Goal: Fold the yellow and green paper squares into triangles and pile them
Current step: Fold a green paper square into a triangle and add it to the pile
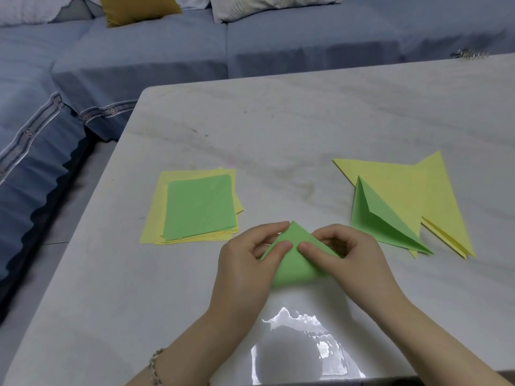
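Green paper square (289, 270), mid-fold on the table (278, 121), is pinched near its peak in the grip of left hand (242, 260) and right hand (356, 257); next, probably, pressing the crease flat.

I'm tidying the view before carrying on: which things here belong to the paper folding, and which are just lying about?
Part of the job: green sheet pinched by the left hand and right hand; stack of flat squares; folded green triangle; folded yellow triangles.
Lying about: mustard cushion; pale pillow; blue sofa; small metal thing at the far edge of the table.
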{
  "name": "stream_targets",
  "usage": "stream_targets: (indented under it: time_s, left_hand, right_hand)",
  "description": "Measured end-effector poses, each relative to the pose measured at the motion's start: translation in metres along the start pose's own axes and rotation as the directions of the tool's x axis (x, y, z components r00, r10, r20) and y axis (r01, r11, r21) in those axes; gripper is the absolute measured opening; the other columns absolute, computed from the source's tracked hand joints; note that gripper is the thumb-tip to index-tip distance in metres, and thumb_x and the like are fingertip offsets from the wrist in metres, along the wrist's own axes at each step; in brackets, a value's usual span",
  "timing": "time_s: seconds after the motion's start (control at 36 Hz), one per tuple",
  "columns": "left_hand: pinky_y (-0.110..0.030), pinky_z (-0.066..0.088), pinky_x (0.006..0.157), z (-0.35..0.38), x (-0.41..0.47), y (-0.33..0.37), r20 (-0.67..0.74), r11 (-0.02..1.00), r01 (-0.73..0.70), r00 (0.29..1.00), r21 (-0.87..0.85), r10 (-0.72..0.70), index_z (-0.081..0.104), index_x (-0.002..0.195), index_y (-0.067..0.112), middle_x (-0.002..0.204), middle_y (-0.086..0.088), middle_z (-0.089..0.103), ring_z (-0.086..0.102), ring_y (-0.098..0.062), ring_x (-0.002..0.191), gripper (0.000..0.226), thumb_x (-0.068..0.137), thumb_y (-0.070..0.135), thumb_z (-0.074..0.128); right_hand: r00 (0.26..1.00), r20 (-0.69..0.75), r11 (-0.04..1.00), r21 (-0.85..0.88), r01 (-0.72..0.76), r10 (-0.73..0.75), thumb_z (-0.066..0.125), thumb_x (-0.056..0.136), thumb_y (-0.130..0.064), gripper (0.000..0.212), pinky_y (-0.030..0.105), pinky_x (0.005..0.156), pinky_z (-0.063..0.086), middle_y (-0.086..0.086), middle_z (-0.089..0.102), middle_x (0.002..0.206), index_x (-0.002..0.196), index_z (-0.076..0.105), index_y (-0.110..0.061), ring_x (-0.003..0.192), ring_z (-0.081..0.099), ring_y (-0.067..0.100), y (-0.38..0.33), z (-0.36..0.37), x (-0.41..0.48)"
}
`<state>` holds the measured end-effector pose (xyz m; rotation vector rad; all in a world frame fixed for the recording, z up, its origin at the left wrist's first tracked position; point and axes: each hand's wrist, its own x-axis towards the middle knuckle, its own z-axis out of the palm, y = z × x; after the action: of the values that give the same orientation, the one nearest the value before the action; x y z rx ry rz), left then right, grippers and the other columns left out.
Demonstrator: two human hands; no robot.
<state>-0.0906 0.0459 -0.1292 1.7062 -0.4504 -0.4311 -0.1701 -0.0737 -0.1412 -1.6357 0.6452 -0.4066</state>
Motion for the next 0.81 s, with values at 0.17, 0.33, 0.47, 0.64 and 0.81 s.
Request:
stream_targets:
  time_s: [0.17, 0.33, 0.47, 0.64, 0.81]
  left_hand:
    - [-0.002, 0.042, 0.062, 0.002, -0.005, 0.005, 0.032, 0.998, 0.030, 0.999, -0.061, -0.028, 0.067, 0.081, 0.032, 0.069, 0.028, 0.067, 0.062, 0.011, 0.066, 0.035, 0.078, -0.003, 0.068]
    - [-0.002, 0.042, 0.060, 0.003, -0.007, 0.004, 0.013, 0.988, 0.086, 0.996, -0.131, -0.085, 0.067, 0.079, 0.030, 0.061, 0.021, 0.067, 0.061, 0.010, 0.062, 0.036, 0.076, -0.005, 0.069]
    - [-0.004, 0.044, 0.060, 0.004, -0.009, 0.003, 0.006, 0.981, 0.128, 0.992, -0.146, -0.129, 0.068, 0.079, 0.030, 0.058, 0.017, 0.066, 0.061, 0.008, 0.059, 0.035, 0.076, -0.005, 0.070]
    - [-0.020, 0.051, 0.065, -0.002, 0.004, 0.001, 0.144, 0.975, 0.222, 0.965, -0.012, -0.218, 0.063, 0.091, 0.026, 0.067, 0.001, 0.068, 0.064, -0.009, 0.063, 0.030, 0.077, 0.000, 0.070]
    - [-0.017, 0.048, 0.055, 0.002, 0.032, -0.012, 0.189, 0.964, 0.161, 0.961, 0.212, -0.202, 0.064, 0.061, 0.022, 0.051, 0.009, 0.061, 0.057, -0.001, 0.048, 0.027, 0.073, -0.001, 0.072]
  right_hand:
    - [0.999, -0.022, 0.997, 0.068, 0.033, -0.032, 0.074, 0.073, -0.006, 0.017, 0.009, 0.058, 0.042, -0.001, 0.067, 0.063, 0.077, 0.071, -0.022, 0.057, 0.057, 0.003, -0.004, 0.000, -0.002]
    - [0.998, -0.035, 0.998, 0.024, 0.059, -0.058, 0.075, 0.071, -0.008, 0.022, 0.007, 0.066, 0.045, -0.015, 0.071, 0.073, 0.072, 0.072, -0.029, 0.070, 0.064, -0.003, -0.005, -0.001, -0.004]
    - [0.997, -0.019, 0.997, -0.008, 0.077, -0.078, 0.076, 0.071, -0.009, 0.025, 0.006, 0.067, 0.044, -0.021, 0.070, 0.073, 0.071, 0.071, -0.033, 0.073, 0.064, -0.005, -0.003, -0.003, -0.005]
    - [0.991, 0.087, 0.991, -0.083, 0.108, -0.100, 0.076, 0.071, -0.008, 0.021, 0.004, 0.063, 0.040, -0.021, 0.069, 0.070, 0.071, 0.072, -0.029, 0.068, 0.062, -0.006, -0.004, -0.007, 0.001]
    - [0.980, 0.143, 0.906, -0.380, 0.186, -0.141, 0.077, 0.073, -0.017, 0.011, 0.005, 0.066, 0.038, -0.020, 0.064, 0.067, 0.082, 0.074, -0.022, 0.069, 0.058, -0.006, 0.007, -0.010, 0.023]
